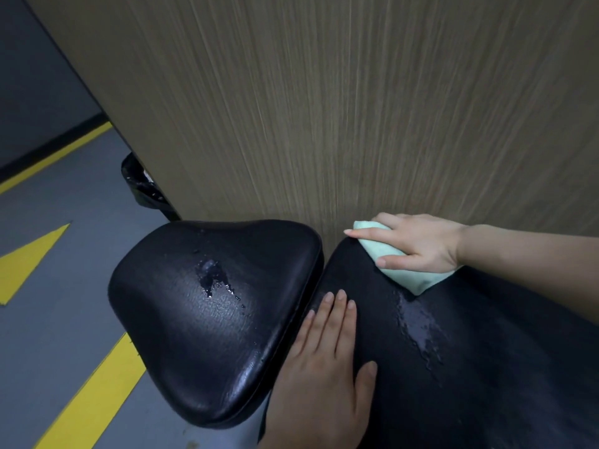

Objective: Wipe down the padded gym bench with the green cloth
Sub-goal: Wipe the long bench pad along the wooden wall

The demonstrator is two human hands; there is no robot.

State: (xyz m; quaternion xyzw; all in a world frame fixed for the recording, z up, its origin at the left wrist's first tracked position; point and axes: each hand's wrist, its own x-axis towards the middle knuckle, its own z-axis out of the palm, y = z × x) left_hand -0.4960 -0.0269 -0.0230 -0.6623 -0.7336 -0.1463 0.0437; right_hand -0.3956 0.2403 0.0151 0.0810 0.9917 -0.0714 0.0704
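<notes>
The black padded gym bench fills the lower frame in two parts: a rounded seat pad (201, 335) on the left and a long back pad (486, 367) on the right. My right hand (418, 243) presses the folded pale green cloth (411, 273) onto the far end of the back pad, next to the wall. My left hand (327, 361) lies flat on the near edge of the back pad, by the gap between the pads, holding nothing. A wet patch (214, 277) glistens on the seat pad, and a wet streak (418, 328) runs down the back pad below the cloth.
A wood-grain wall panel (324, 108) stands right behind the bench. A bin with a black liner (139, 183) peeks out at the panel's left edge. The grey floor (64, 205) on the left carries yellow stripes and an arrow mark.
</notes>
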